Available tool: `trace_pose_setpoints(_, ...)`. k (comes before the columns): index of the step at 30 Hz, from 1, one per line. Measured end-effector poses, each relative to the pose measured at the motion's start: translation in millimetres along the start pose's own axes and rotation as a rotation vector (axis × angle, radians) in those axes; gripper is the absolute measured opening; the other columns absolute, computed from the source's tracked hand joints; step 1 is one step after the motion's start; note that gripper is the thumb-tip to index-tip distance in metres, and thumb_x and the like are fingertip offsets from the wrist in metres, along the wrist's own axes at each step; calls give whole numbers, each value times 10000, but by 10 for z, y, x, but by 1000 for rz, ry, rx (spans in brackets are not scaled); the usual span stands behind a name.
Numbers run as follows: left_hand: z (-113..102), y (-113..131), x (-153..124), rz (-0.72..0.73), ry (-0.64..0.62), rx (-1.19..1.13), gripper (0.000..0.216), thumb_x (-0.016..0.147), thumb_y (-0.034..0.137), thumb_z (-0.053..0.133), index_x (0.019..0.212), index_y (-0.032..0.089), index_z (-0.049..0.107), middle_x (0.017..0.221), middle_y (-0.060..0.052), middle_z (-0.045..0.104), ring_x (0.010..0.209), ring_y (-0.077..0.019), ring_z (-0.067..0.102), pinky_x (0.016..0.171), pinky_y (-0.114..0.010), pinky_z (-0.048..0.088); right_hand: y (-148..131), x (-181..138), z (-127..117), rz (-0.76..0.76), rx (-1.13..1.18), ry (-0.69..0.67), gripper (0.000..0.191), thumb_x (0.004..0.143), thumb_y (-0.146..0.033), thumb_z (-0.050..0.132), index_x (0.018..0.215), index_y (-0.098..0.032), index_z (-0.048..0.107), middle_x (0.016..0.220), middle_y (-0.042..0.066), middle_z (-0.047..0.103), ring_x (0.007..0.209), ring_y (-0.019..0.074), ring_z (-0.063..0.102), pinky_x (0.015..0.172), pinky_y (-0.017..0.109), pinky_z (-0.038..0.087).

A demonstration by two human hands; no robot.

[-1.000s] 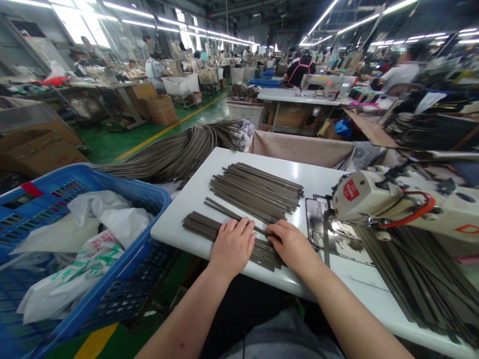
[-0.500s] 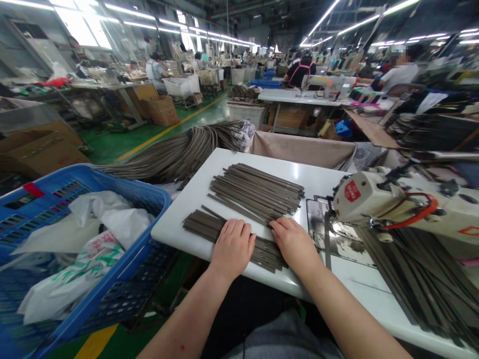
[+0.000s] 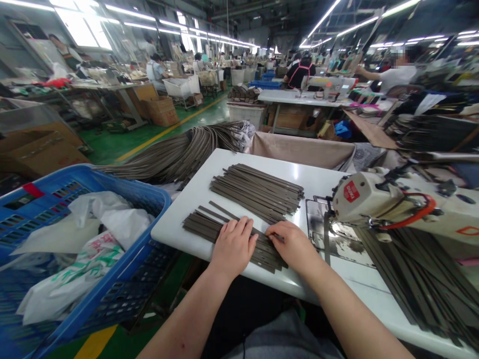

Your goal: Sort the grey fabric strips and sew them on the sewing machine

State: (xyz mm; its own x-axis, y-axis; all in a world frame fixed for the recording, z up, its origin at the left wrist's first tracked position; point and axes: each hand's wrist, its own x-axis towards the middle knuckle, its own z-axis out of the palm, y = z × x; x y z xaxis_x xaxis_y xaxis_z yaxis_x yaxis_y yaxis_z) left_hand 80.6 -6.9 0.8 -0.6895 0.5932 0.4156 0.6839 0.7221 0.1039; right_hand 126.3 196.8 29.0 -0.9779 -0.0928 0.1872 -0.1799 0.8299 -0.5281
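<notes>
My left hand lies flat across a front row of grey-brown strips, pressing them to the white table top. To its right, my right hand is closed in a pinch on the end of a single strip, which slants up and left past my left fingertips. Its middle is partly hidden by those fingers. Just behind, a larger pile of similar strips lies side by side on the table. Both hands stay low over the front row.
A sewing machine stands at the right, with more strips beneath its arm. At the left is a blue basket with plastic bags. A long strip bundle lies beyond the table. People work in the background.
The single strip has moved from beside the back pile toward me, to the front row. My right hand has shifted slightly left with its end pinched. My left hand has barely moved.
</notes>
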Motion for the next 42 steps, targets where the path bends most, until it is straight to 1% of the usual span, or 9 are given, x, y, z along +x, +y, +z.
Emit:
trace_pose_setpoints(4, -48, 24, -5, -19, -16, 14, 223, 1053, 334, 528, 1207, 197, 610, 1200, -103, 657, 1066, -294, 575, 961, -470, 480, 33, 15, 8, 70, -167, 170, 233, 935, -103, 600, 1104, -177, 742, 1055, 100, 734, 1039, 273, 651, 990, 423, 532)
trace_pose_setpoints(9, -47, 26, -13, -19, 20, 1, 139, 1033, 324, 564, 1079, 197, 595, 1078, -95, 617, 1100, -303, 553, 1054, -495, 445, 49, 29, 62, 111, -246, 83, 291, 946, -158, 640, 1231, -144, 697, 1120, 129, 697, 1054, 284, 660, 989, 414, 539)
trace_pose_setpoints(16, 16, 11, -22, -24, 22, -6, 145, 1055, 310, 516, 995, 189, 571, 1020, -98, 597, 1007, -292, 562, 943, -461, 489, 27, 23, 74, 119, -202, 66, 138, 943, -160, 670, 1060, -187, 740, 1043, 90, 685, 1004, 248, 654, 946, 358, 531)
trace_pose_setpoints(20, 14, 16, -41, -28, 29, -7, 152, 1066, 289, 492, 1012, 184, 588, 1025, -99, 618, 995, -283, 577, 936, -456, 487, 32, 5, 87, 83, -228, 23, 166, 966, -154, 640, 1096, -186, 737, 1014, 84, 696, 960, 233, 659, 909, 340, 532)
trace_pose_setpoints(23, 23, 11, -56, -26, 60, -9, 198, 1071, 279, 481, 1172, 159, 602, 1143, -122, 647, 1070, -290, 590, 968, -450, 480, 43, -11, 91, 51, -225, 8, 226, 974, -154, 629, 1168, -192, 737, 1016, 82, 700, 928, 219, 670, 887, 324, 538)
trace_pose_setpoints(28, 25, -6, -44, 12, 67, 3, 423, 1070, 297, 494, 1474, 170, 480, 1468, -119, 575, 1173, -283, 587, 1012, -458, 467, 87, -3, 3, -113, -191, -49, 229, 981, -149, 603, 1137, -178, 769, 997, 90, 731, 952, 228, 692, 914, 335, 554)
trace_pose_setpoints(32, 1, 2, -23, 11, 29, 2, 310, 1065, 306, 500, 1341, 186, 572, 1327, -106, 648, 1122, -282, 593, 988, -459, 474, 74, 37, -75, -206, -166, -119, 268, 979, -111, 555, 1080, -201, 786, 968, 83, 735, 947, 221, 697, 907, 324, 555)
trace_pose_setpoints(36, -13, 15, -25, 2, 8, -12, 171, 1059, 283, 499, 1146, 192, 615, 1159, -101, 659, 1062, -280, 588, 967, -458, 480, 2, 50, -85, -176, -107, -129, 276, 963, -85, 544, 1058, -194, 779, 957, 79, 718, 930, 213, 687, 879, 315, 550)
trace_pose_setpoints(42, -40, 18, -29, 4, 31, -7, 111, 1047, 274, 521, 1033, 203, 605, 1070, -92, 633, 1006, -279, 571, 927, -458, 481, 23, 61, -48, -155, 14, -91, 217, 1006, -193, 562, 927, -221, 762, 906, 53, 697, 889, 199, 673, 848, 314, 554)
